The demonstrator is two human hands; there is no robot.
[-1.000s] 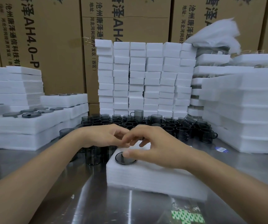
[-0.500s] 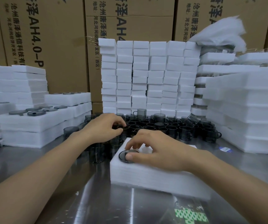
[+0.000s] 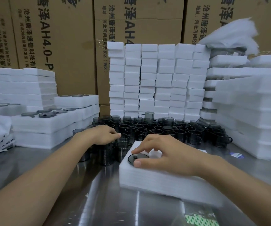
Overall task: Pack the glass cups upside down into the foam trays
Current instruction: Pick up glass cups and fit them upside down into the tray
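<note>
Cup (image 3: pixel 138 158) (inverted) between right hand (image 3: pixel 169 154) fingertips (image 3: pixel 137 163)

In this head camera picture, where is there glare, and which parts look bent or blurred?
Head view: bright streaks of glare run along the steel table; the wide lens tilts the cartons and foam stacks near the edges; the white wrapping at top right is smeared; the dark glass cups merge together.
</note>
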